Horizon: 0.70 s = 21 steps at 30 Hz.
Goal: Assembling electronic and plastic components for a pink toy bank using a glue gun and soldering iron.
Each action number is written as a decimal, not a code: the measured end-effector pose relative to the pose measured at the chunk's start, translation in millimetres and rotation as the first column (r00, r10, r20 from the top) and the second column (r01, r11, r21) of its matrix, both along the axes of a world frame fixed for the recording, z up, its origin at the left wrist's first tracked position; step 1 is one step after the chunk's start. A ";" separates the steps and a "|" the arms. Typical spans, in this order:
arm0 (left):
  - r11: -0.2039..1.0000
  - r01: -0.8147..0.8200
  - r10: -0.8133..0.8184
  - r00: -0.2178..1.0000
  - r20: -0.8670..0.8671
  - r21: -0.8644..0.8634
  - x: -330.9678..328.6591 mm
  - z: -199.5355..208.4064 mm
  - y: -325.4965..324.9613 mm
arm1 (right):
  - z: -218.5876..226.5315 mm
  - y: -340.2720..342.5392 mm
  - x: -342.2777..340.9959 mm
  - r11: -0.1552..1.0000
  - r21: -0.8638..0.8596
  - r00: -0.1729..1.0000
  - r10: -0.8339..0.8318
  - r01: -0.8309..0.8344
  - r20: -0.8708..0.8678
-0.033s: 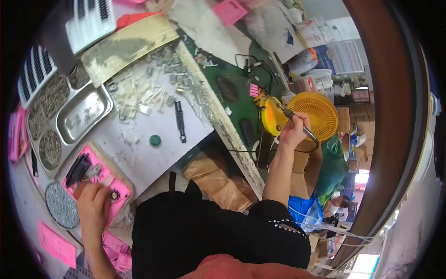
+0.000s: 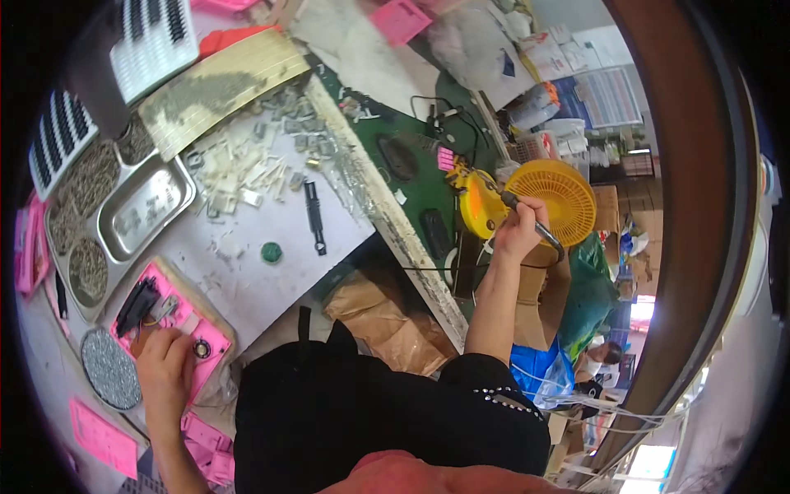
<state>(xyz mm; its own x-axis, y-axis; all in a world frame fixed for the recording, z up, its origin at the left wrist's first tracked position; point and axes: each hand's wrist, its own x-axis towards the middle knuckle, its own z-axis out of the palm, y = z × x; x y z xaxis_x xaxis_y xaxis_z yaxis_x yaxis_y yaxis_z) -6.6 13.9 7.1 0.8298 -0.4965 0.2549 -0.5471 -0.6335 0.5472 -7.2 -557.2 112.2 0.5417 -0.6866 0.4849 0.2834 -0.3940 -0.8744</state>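
My right hand [image 2: 518, 235] is wrapped round a soldering iron [image 2: 541, 230] with a dark grey handle. Its front end reaches over a yellow round holder [image 2: 480, 216], beside a yellow plastic basket [image 2: 572, 193]. At lower left, my left hand [image 2: 167, 366] rests on an open pink plastic housing [image 2: 202, 325], fingers bent and pressed together. Just beyond those fingertips sit a black part [image 2: 137, 305] and thin wires inside the housing. What the fingertips pinch, if anything, is hidden. A small round metal-rimmed part [image 2: 202, 349] lies in the housing, right of this hand.
Beyond the housing stands a metal compartment tray [image 2: 185, 193] with small metal pieces. A round dish of silvery bits [image 2: 109, 375] is left of my hand. Loose white parts [image 2: 226, 177], a black strip [image 2: 314, 218] and a green round object [image 2: 271, 252] lie on the table.
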 end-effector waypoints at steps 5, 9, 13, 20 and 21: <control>1.000 0.000 0.001 1.000 -0.009 0.013 3.7 2.0 -8.2 | -24.7 -11.5 18.8 0.995 -0.102 0.993 -0.027 0.016 -0.112; 0.999 -0.009 0.010 1.000 -0.013 0.048 -1.9 3.4 4.6 | -59.7 4.8 80.6 0.985 0.051 0.936 0.175 -0.168 -0.306; 0.996 -0.089 0.089 0.995 0.041 0.008 -12.0 2.1 10.7 | -83.1 16.7 82.5 0.974 0.176 0.920 0.196 -0.143 -0.338; 0.961 -0.246 0.245 0.969 -0.025 -0.130 -36.1 1.5 14.9 | -95.4 85.1 9.3 0.500 0.722 0.651 0.754 -0.477 -0.092; 0.966 -0.233 0.232 0.973 -0.017 -0.109 -34.9 4.6 10.7 | -94.0 103.0 11.6 0.564 0.673 0.664 0.734 -0.478 -0.143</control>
